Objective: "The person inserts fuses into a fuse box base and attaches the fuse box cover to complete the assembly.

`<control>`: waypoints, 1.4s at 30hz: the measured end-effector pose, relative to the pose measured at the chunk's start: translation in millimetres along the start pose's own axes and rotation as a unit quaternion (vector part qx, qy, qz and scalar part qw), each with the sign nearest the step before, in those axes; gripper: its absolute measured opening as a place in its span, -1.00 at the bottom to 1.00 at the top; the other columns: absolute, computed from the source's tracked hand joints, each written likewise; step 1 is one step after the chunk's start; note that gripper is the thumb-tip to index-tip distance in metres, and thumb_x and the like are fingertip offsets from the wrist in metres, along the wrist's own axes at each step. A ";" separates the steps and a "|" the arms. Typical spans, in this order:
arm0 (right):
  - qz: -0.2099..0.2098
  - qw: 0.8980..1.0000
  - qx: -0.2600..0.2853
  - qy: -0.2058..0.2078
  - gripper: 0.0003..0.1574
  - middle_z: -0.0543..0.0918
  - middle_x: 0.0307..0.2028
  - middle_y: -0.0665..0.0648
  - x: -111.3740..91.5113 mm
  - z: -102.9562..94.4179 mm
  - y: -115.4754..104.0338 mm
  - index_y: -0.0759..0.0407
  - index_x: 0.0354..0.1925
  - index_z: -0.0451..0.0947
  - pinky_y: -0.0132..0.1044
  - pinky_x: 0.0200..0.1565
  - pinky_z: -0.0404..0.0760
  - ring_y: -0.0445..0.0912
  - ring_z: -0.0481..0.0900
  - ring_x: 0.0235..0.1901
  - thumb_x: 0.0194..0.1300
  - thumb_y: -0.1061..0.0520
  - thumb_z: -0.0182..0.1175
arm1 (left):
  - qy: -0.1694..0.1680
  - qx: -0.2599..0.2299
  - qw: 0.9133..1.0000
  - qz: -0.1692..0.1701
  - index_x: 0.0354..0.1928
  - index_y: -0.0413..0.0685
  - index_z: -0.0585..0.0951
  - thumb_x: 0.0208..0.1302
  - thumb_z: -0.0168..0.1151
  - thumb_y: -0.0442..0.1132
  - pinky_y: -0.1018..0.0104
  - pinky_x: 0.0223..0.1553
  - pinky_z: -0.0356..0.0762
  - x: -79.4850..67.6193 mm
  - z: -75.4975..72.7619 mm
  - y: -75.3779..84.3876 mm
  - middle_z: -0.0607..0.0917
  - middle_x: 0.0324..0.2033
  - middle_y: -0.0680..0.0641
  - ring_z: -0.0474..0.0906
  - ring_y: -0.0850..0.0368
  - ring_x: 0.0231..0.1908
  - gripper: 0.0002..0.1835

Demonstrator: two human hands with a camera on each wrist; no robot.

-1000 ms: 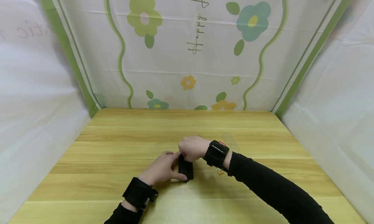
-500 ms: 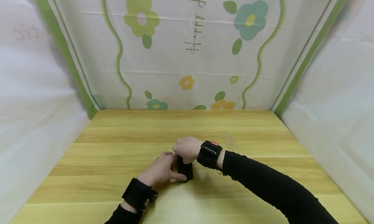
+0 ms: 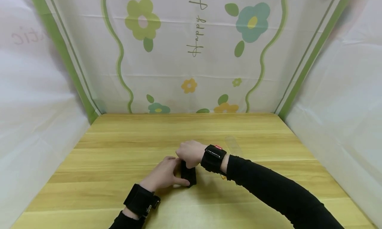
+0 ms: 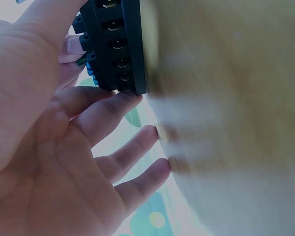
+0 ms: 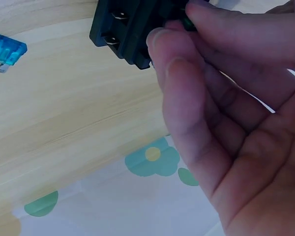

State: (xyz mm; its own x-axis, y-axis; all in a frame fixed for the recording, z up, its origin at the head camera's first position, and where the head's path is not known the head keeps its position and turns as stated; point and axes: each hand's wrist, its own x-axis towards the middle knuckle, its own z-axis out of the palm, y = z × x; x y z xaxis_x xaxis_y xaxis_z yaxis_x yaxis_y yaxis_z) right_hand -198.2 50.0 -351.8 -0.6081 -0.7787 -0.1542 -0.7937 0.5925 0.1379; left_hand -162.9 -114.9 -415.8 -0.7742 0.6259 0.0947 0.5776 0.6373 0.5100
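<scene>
A black fuse block (image 3: 188, 175) with a row of metal contacts stands on the table between the hands. My left hand (image 3: 162, 176) grips it from the left, thumb at its near end and index finger at its far end. In the left wrist view the other fingertips rest on the table, and a blue fuse (image 4: 92, 64) shows in the block. My right hand (image 3: 191, 152) is over the block's far part, its thumb and fingers pinching a small green fuse (image 5: 188, 23), mostly hidden, right at the block.
A loose blue blade fuse (image 5: 7, 49) lies on the wooden table beside the block. Near my right wrist, an orange piece (image 3: 223, 177) is partly covered by the arm. Behind that wrist lies a clear plastic strip (image 3: 233, 145). A flowered cloth (image 3: 191, 66) encloses the table's back.
My right hand has shifted slightly left over the block, and its arm now covers more of the orange piece. The left hand keeps its grip. The head view has moved slightly.
</scene>
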 end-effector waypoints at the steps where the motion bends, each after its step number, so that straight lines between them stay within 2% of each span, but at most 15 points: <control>1: 0.000 1.000 -0.002 0.001 -0.64 0.21 -0.63 -0.09 -0.1 0.1 -0.2 -0.01 -0.60 0.29 -0.43 -0.61 0.10 -0.22 0.13 -0.61 0.01 0.28 0.29 | -0.001 0.000 1.000 -0.001 0.27 -0.01 0.43 -0.06 0.36 0.32 0.05 0.13 0.29 -0.2 0.2 0.1 0.59 0.01 -0.07 0.35 -0.20 0.13 -0.12; 14: 0.003 1.000 -0.006 0.009 -0.63 0.18 -0.63 -0.08 -1.6 0.5 -2.1 -0.01 -0.61 0.29 -0.42 -0.62 0.09 -0.21 0.12 -0.62 0.02 0.29 0.29 | -0.002 -0.002 1.000 -0.002 0.28 -0.01 0.42 -0.05 0.36 0.30 0.06 0.16 0.26 -0.4 1.7 0.4 0.59 0.03 -0.05 0.34 -0.19 0.14 -0.12; 24: 0.013 1.000 -0.001 0.001 -0.62 0.18 -0.63 -0.07 -4.4 -2.6 -7.5 0.01 -0.60 0.30 -0.43 -0.62 0.08 -0.21 0.11 -0.62 0.02 0.30 0.32 | 0.003 -0.010 1.000 0.013 0.16 0.06 0.48 -0.06 0.36 0.32 0.06 0.14 0.27 -0.4 3.5 -1.3 0.61 -0.04 0.01 0.36 -0.16 0.12 -0.22; 36: 0.013 1.000 0.027 -0.001 -0.68 0.26 -0.61 -0.07 -2.3 -1.5 -6.7 0.02 -0.54 0.35 -0.44 -0.60 0.09 -0.21 0.14 -0.62 0.05 0.33 0.28 | 0.007 -0.004 1.000 0.014 0.11 0.06 0.50 -0.05 0.38 0.28 0.07 0.12 0.30 0.1 3.0 0.2 0.60 -0.07 -0.01 0.39 -0.16 0.08 -0.28; 42: 0.010 1.000 0.023 -0.009 -0.71 0.30 -0.59 -0.07 1.8 -0.6 -7.0 0.03 -0.51 0.38 -0.43 -0.58 0.10 -0.21 0.17 -0.60 0.07 0.33 0.28 | 0.010 -0.003 1.000 0.021 0.08 0.07 0.50 -0.04 0.38 0.27 0.09 0.09 0.33 -0.5 3.0 -1.0 0.60 -0.10 0.01 0.41 -0.13 0.04 -0.32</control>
State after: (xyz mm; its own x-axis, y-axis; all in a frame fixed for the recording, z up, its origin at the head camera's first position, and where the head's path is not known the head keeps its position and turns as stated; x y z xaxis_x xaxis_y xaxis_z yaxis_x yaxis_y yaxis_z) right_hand -193.7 44.3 -352.5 -0.6231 -0.7634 -0.1702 -0.7815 0.6167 0.0952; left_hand -162.4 -114.5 -418.9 -0.7542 0.6430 0.1332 0.6083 0.6078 0.5105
